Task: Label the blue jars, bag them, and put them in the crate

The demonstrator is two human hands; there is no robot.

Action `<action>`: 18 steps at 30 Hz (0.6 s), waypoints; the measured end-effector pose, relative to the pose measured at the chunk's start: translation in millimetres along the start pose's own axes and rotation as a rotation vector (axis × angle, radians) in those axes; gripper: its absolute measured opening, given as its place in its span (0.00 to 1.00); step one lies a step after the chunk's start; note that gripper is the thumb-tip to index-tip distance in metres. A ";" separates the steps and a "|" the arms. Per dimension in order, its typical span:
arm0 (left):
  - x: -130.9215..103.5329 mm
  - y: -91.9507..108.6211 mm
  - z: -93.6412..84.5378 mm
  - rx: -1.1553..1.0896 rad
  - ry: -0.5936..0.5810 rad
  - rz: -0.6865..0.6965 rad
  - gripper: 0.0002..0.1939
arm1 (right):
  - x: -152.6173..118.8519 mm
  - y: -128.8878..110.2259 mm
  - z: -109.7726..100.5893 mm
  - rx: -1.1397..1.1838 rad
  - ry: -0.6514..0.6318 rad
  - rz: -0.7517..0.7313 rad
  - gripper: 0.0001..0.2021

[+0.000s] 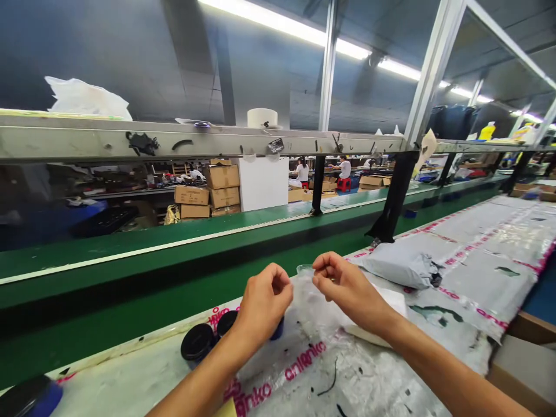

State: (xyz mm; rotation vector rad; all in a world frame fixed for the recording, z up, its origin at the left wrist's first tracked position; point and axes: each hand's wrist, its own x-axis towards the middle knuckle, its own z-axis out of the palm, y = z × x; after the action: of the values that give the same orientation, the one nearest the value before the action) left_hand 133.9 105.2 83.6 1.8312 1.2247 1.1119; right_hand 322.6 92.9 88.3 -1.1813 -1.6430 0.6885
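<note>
My left hand (266, 301) is held above the bench, its thumb and fingertips drawn together in a pinch. Whatever it may hold is too small or hidden to make out. Facing it, my right hand (347, 289) has curled fingers and thumb close together, beside the edge of a clear plastic bag (313, 307); I cannot tell whether it grips that bag. Beneath my left wrist stand blue jars with black lids, one jar (198, 343) at its left and another jar (278, 330) partly hidden behind the hand. A white pad or sheet (393, 301) lies under my right forearm.
A grey plastic package (403, 265) lies on the plastic-covered bench (347, 376). Another dark-lidded blue jar (32, 397) stands at lower left. Behind runs a green conveyor belt (174, 278), with a metal shelf (208, 142) above it carrying a tape roll (262, 117). Cardboard boxes (527, 359) are at right.
</note>
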 end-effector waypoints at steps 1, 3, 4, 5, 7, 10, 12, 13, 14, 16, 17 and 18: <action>-1.1 -1.0 -4.8 0.149 0.065 0.047 0.04 | -0.3 0.1 3.5 -0.168 0.021 -0.080 0.06; -2.9 -2.8 -13.5 0.383 0.132 0.124 0.05 | -1.0 -0.7 10.4 -0.481 0.063 -0.267 0.06; -3.5 -4.1 -17.5 0.459 0.125 0.159 0.05 | -1.0 -1.7 13.7 -0.605 0.063 -0.363 0.06; -3.9 -5.6 -21.1 0.527 0.107 0.197 0.05 | -0.8 -3.0 16.9 -0.706 0.048 -0.453 0.07; -4.3 -8.9 -27.8 0.686 0.065 0.261 0.08 | 0.6 -6.0 22.6 -0.879 -0.010 -0.582 0.08; -4.5 -11.9 -35.5 0.927 0.007 0.296 0.15 | 3.6 -9.0 30.8 -1.070 -0.015 -0.636 0.09; -4.9 -12.6 -38.6 1.076 -0.032 0.307 0.15 | 5.0 -8.7 37.0 -1.125 0.015 -0.643 0.10; -5.0 -13.0 -39.3 1.135 -0.042 0.309 0.15 | 5.6 -8.0 40.4 -1.147 0.023 -0.644 0.10; -5.0 -13.7 -39.4 1.186 -0.044 0.312 0.14 | 6.1 -6.9 43.9 -1.164 0.027 -0.641 0.09; -3.9 -16.2 -38.4 1.249 -0.023 0.305 0.15 | 7.8 -3.9 50.8 -1.185 0.033 -0.623 0.07; -2.8 -18.0 -37.4 1.259 -0.005 0.294 0.16 | 9.1 -2.2 53.9 -1.190 0.036 -0.611 0.07; -1.2 -19.9 -36.4 1.261 0.010 0.279 0.16 | 11.0 -0.4 56.8 -1.193 0.041 -0.601 0.06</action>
State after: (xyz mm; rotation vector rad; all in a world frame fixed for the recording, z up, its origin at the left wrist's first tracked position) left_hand 93.2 113.3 81.4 2.9507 1.9403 0.4018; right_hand 269.4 107.8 71.4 -1.2962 -2.2655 -0.8227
